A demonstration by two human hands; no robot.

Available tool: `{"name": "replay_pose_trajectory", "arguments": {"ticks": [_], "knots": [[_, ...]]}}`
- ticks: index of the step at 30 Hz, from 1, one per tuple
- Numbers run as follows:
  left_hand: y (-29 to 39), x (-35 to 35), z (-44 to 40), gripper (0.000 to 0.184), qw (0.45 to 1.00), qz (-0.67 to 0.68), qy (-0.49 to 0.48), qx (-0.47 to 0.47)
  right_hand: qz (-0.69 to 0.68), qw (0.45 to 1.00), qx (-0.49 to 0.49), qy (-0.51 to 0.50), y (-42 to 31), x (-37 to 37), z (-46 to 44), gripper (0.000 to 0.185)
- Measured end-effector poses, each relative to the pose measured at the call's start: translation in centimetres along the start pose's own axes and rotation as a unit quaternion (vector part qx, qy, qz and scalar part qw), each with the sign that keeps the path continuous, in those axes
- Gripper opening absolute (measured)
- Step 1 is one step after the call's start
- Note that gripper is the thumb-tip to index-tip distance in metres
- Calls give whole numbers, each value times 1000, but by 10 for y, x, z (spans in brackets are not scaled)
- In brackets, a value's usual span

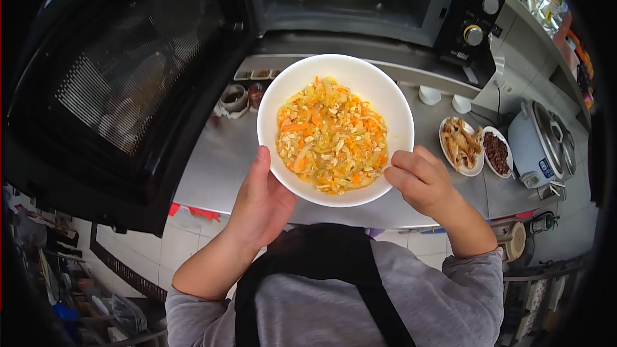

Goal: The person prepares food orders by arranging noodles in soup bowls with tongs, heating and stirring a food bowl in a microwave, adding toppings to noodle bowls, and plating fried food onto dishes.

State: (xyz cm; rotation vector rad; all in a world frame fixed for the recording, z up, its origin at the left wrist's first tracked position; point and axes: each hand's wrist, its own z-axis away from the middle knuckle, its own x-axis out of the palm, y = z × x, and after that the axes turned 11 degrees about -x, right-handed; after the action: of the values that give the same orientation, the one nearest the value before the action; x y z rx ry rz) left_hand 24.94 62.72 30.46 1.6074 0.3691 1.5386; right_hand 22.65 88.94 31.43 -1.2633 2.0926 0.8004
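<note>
One bowl (pixel 396 108) of food (pixel 331 138) sits mid-view, the left hand (pixel 260 202) cupping it around seven-thirty, the right hand (pixel 421 178) gripping its rim at four. Stiff, smooth, probably weighty and breakable, it suits opposite-side holds, kept level. One microwave (pixel 360 0) stands at twelve, two plates (pixel 477 167) at three.

The upper edge crops the microwave (pixel 347 35), the lettering (pixel 459 56) on its control panel (pixel 474 16) is too small to read, the white bowl (pixel 397 93) conceals part of the left hand (pixel 262 198) and of the counter (pixel 205 173) behind it, and articles (pixel 127 313) at lower left are too blurred to identify.
</note>
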Motion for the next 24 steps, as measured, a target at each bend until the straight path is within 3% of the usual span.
{"name": "replay_pose_trajectory", "arguments": {"ticks": [7, 24], "knots": [[-20, -21, 16, 75, 996, 32, -3, -86, -19, 999, -21, -28, -18, 7, 18, 26], [-36, -27, 29, 78, 994, 21, 21, -104, -6, 999, -29, -13, -34, 16, 37, 26]]}}
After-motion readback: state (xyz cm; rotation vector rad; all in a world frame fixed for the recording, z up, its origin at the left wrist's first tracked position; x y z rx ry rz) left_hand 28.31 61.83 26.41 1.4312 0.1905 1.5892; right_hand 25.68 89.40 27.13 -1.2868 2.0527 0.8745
